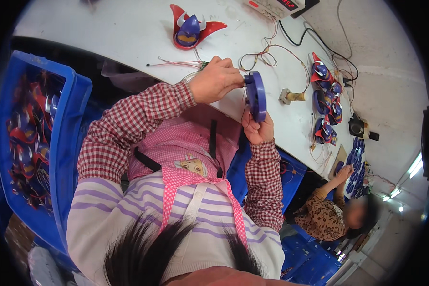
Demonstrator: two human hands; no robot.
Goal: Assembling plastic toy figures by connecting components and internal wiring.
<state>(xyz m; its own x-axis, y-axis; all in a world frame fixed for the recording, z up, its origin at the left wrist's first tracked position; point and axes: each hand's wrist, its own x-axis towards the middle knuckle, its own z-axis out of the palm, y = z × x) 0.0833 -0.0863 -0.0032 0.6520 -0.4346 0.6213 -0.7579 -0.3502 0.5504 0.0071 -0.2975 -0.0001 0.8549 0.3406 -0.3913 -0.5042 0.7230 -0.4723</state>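
Observation:
A round purple plastic part (257, 97) is held on edge over the front of the white table. My right hand (259, 128) grips it from below, with thumb and fingers closed on its lower end. My left hand (217, 81) is closed in a pinch at the part's upper left side; what lies between its fingertips is hidden. Thin wires (176, 63) run out on the table behind my left hand. Farther back sits a finished-looking toy piece (188, 31), with red wings, white horns and a purple middle.
Several similar toy pieces (323, 100) lie at the right, near a small metal block with a brass-coloured cylinder (291, 96). A display box (276, 5) with cables stands at the back. A blue crate (64, 143) full of toy pieces is at my left. A co-worker (324, 214) works at the right.

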